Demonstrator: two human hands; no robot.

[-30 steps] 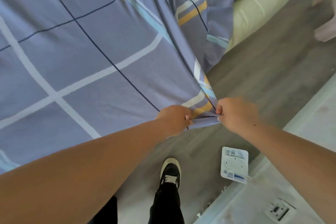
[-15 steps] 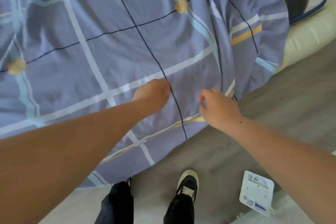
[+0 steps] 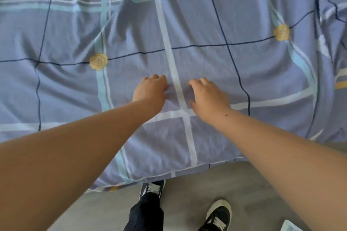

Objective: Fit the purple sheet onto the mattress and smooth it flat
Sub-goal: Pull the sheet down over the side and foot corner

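The purple sheet [image 3: 187,24], checked with white, pale blue and dark lines and yellow rosettes, is spread over the mattress, which it hides completely. Folds and wrinkles run across its far part and right side. Its near edge [image 3: 169,172] hangs over the bed's side just above the floor. My left hand [image 3: 151,90] and my right hand [image 3: 207,94] rest on the sheet side by side, one on each side of a white stripe. Their fingers are bent and the fingertips touch the cloth. Neither hand holds a bunch of cloth.
Grey floor [image 3: 206,184] runs along the near side of the bed. My two black-and-white shoes [image 3: 217,215] stand there, close to the sheet's hanging edge. A white printed packet [image 3: 290,228] lies on the floor at the bottom right corner.
My hands let go of the sheet's corner edge, which they pinched a second ago, and moved up onto the top of the bed. My view swung left over the sheet.
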